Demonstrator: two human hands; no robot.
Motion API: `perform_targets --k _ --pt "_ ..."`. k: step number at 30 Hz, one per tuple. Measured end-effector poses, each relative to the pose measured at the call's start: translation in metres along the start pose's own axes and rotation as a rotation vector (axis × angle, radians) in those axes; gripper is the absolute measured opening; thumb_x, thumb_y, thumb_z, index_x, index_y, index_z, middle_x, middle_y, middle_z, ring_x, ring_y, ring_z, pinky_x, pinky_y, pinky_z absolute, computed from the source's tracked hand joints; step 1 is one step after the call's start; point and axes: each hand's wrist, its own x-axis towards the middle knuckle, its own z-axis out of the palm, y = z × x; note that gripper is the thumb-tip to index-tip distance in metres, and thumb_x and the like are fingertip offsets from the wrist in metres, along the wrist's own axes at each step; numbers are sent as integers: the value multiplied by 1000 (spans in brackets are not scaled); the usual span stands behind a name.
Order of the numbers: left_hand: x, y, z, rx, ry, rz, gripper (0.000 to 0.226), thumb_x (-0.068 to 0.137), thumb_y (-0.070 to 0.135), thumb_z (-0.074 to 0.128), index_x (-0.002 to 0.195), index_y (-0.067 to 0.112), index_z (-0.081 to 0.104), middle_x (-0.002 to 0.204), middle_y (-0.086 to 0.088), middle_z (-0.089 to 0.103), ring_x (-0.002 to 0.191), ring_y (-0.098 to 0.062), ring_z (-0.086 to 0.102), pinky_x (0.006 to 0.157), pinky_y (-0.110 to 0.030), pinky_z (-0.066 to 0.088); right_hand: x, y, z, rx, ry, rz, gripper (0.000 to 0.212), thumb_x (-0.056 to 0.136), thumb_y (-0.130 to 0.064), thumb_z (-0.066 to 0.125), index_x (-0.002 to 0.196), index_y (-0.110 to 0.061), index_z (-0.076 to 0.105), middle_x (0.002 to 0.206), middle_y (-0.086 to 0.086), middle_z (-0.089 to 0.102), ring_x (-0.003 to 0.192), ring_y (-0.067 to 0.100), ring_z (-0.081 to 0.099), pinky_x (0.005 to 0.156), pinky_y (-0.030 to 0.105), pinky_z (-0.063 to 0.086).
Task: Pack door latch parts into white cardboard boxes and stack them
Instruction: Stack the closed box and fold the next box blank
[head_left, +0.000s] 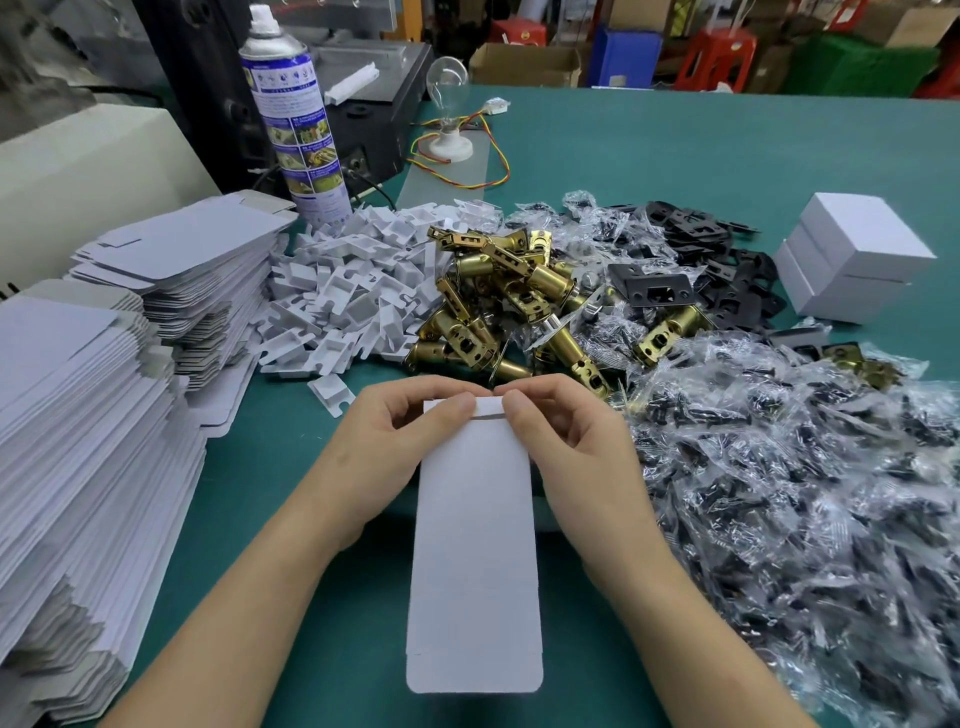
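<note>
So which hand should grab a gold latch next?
Probably the right hand. Both hands pinch the flat box, but the gold latches lie just beyond it, while the left hand sits nearer the white inserts.

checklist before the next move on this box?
1. Grip: ok, left hand and right hand pinch the white box at its far end.
2. Far flap seated: not ok, a dark gap shows.
3. Near flap closed: not ok, it sticks straight out.
4. Parts inside: cannot tell.
5. Supply: ok, brass latches piled just beyond the box.
6. Stacking spot: ok, finished boxes stand far right.
</note>
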Motion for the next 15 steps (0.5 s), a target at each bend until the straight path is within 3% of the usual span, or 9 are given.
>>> perform_targets --k 5,11,15 --pt "-1 1 1 -42 -27 -28 25 92 40 63 103 28 83 97 -5 80 85 -18 73 72 -26 56 0 0 -2 -14 -3 14 17 102 -24 64 88 -30 72 88 -9 73 80 4 66 67 22 48" --pt "1 -2 2 -122 26 -63 25 91 38 66 98 21 81 96 -7 79 83 -17 72 73 -29 55 0 1 0 -28 -39 -13 11 98 -22 69 99 -32 73 101 -11 74 90 9 70 74 25 55" --pt "3 -4 3 -170 173 -46 15 99 31 69 98 25 82 95 -8 80 78 -18 72 70 -36 58 -1 4 1 148 -60 133 37 85 -31 80 118 -32 62 112 -15 71 93 17 77 79 38 65"
